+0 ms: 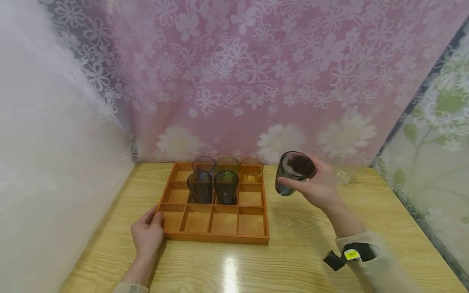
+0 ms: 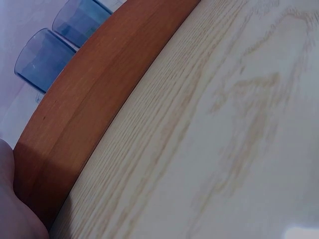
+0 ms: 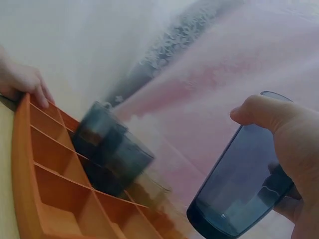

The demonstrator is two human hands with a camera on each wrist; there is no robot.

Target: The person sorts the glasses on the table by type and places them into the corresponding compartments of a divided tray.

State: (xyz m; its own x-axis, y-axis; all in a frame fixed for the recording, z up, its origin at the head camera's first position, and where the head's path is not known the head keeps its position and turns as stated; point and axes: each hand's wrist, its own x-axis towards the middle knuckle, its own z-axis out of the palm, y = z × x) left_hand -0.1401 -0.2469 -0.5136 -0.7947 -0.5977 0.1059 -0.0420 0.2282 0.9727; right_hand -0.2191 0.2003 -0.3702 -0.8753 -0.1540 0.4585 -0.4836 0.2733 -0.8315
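Observation:
My right hand (image 1: 322,183) grips a dark grey-blue glass (image 3: 239,184), tilted in the air to the right of a wooden divided tray (image 1: 216,237). At the tray's left side, my left hand (image 1: 147,234) holds the edge, with fingers over the rim in the right wrist view. Two dark glasses stand in the tray's middle row, one dark glass (image 1: 200,188) beside another dark glass (image 1: 226,189). Behind them in the back row are a bluish glass (image 1: 203,162), a greenish glass (image 1: 227,163) and an amber glass (image 1: 251,169).
A clear glass (image 1: 344,173) stands on the wood-grain table (image 1: 293,260) at the back right, partly behind my right hand. A pink flowered curtain (image 1: 234,81) hangs along the table's back edge. Pale walls flank both sides.

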